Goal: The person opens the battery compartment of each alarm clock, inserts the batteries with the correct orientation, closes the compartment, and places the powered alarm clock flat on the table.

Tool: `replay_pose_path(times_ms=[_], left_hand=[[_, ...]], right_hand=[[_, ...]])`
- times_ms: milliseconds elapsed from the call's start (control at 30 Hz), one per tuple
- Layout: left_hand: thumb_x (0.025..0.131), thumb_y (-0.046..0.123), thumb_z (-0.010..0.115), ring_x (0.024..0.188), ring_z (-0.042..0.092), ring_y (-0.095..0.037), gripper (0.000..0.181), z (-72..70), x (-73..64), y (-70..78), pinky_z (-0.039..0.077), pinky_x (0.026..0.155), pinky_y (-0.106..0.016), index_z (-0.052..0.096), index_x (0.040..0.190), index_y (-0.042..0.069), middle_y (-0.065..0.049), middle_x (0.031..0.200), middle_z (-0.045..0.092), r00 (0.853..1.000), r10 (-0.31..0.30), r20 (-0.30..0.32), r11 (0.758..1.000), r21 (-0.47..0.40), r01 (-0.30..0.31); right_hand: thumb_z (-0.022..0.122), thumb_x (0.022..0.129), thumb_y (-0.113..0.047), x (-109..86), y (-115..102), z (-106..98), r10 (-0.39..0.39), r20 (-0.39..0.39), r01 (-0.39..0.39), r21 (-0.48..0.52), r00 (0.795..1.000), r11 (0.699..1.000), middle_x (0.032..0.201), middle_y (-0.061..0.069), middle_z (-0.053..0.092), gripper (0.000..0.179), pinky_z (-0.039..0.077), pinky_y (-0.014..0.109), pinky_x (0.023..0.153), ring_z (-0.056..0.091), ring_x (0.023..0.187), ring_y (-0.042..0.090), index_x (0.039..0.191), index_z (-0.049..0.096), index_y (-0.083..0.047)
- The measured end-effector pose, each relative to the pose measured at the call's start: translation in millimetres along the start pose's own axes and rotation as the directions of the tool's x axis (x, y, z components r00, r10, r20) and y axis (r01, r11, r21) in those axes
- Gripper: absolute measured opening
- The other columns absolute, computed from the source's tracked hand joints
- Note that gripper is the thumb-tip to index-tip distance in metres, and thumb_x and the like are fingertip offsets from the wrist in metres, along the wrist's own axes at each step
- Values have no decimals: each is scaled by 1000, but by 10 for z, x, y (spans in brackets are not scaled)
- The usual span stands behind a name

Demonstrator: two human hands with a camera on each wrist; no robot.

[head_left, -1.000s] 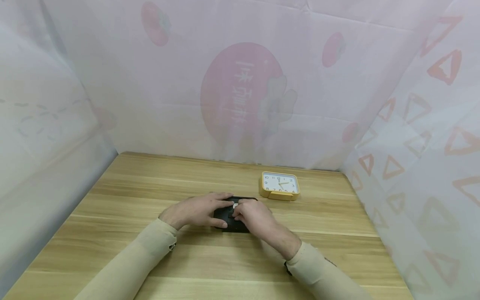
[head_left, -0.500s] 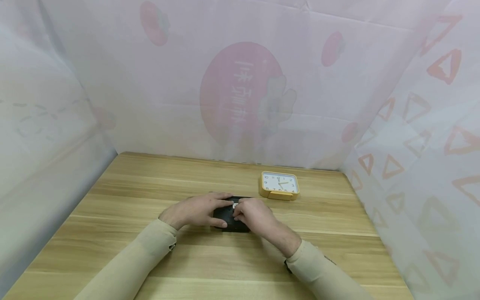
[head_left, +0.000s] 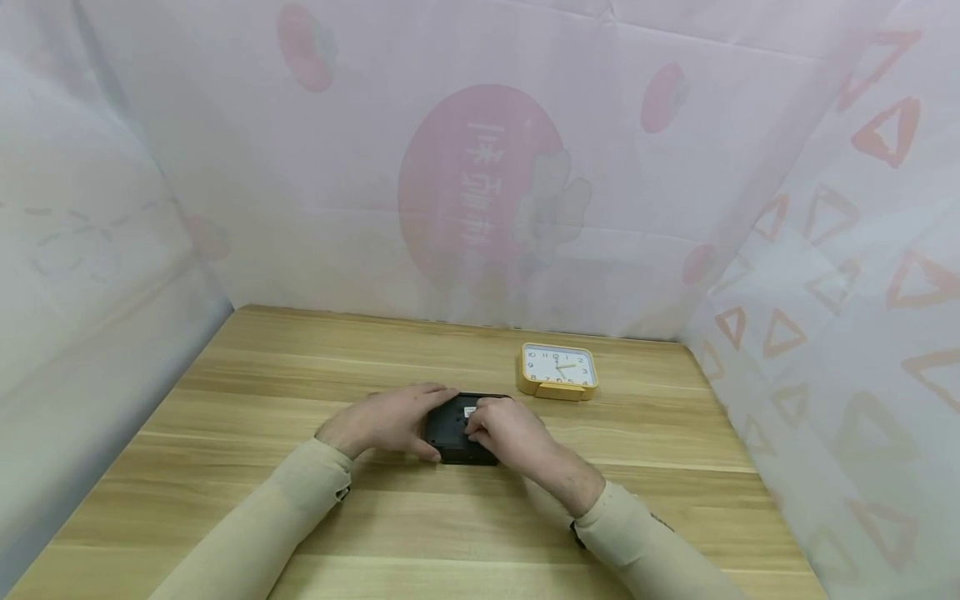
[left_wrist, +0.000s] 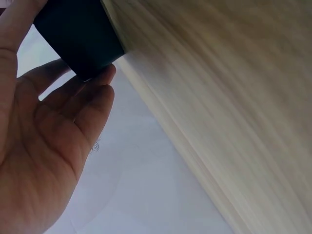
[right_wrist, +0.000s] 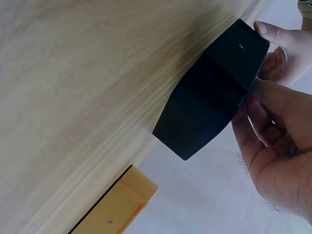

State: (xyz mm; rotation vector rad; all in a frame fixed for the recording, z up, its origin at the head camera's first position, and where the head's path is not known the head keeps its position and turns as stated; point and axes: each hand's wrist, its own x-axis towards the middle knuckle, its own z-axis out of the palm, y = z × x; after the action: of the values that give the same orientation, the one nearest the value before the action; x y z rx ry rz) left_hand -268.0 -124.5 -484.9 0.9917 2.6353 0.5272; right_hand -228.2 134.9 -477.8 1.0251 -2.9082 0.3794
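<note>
A black clock (head_left: pixel 448 428), boxy with a sloped side, lies face down on the table, and a white label (head_left: pixel 469 412) shows on its back. My left hand (head_left: pixel 386 423) holds its left end, thumb at the near edge and fingers at the far edge; the left wrist view shows these fingers against the dark case (left_wrist: pixel 80 34). My right hand (head_left: pixel 513 429) has thumb and fingers pinched together at the middle of the back, on a small part that the fingertips hide. In the right wrist view, the right hand (right_wrist: pixel 282 141) meets the back of the case (right_wrist: pixel 204 102).
A yellow clock (head_left: pixel 558 371) with a white dial sits behind and to the right of the black one, dial up. The wooden table (head_left: pixel 285 375) ends at a printed cloth backdrop (head_left: pixel 337 250), with cloth walls on both sides.
My left thumb and fingers have drawn back to the left, uncovering more of the black clock's back. The right hand stays almost in place, its fingertips at the same spot.
</note>
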Motion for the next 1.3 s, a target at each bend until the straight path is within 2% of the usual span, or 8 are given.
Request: replay_pose_path(times_ms=[300,467,700,800,967,1100,1233,1300], left_hand=[[93,46,102,162,60,-39,109,-36,28,-1,57,130,-60,46,180,11,-18,183,51,1000,-13,-25,1000,17,13],[91,42,104,156,64,-38,108,-123,22,3,59,127,-59,50,178,10,-18,177,55,992,60,-108,997,54,-55],[89,34,107,156,64,-36,108,-199,9,-8,62,125,-56,51,177,8,-16,176,56,965,193,-179,974,158,-165],[85,30,109,154,66,-32,108,-211,12,-9,63,123,-52,54,175,7,-13,173,59,939,269,-214,953,200,-228],[82,24,111,155,65,-32,108,-226,5,-8,63,125,-49,56,174,8,-13,170,62,876,410,-253,889,324,-323],[82,30,112,155,65,-33,110,-235,-6,1,64,124,-46,55,174,9,-12,169,63,818,521,-243,802,467,-372],[79,38,113,154,67,-32,115,-240,-21,11,66,120,-43,55,174,10,-11,168,65,761,607,-230,701,607,-375],[78,38,114,153,68,-32,115,-238,-24,9,66,120,-43,56,174,10,-11,167,66,739,633,-231,666,649,-368]], right_hand=[[84,112,-21,-3,58,-95,24,37,-27,89,999,996,117,1,87,11,70,41,106,83,114,17,116,92,-14],[82,112,-18,6,138,-191,70,-57,-59,171,996,984,116,4,86,11,71,42,102,82,112,19,118,90,-13],[82,112,-17,-6,286,-323,108,-170,-80,164,979,983,119,2,84,11,70,41,97,80,110,20,121,88,-13],[82,113,-18,-8,364,-351,115,-186,-86,159,976,984,127,4,83,14,69,45,103,80,119,24,125,85,-12],[82,114,-25,-10,471,-388,142,-129,-115,197,981,974,147,8,80,36,62,54,123,74,145,34,144,78,-8],[80,115,-29,-10,519,-397,140,-33,-129,232,990,964,162,13,73,52,59,56,128,69,153,35,160,68,-5],[77,116,-25,-10,543,-386,110,15,-110,259,994,960,160,16,74,54,60,55,126,71,150,34,163,65,-2],[77,116,-23,-12,544,-383,102,14,-102,273,995,957,155,15,76,49,62,54,123,74,143,32,160,67,-2]])
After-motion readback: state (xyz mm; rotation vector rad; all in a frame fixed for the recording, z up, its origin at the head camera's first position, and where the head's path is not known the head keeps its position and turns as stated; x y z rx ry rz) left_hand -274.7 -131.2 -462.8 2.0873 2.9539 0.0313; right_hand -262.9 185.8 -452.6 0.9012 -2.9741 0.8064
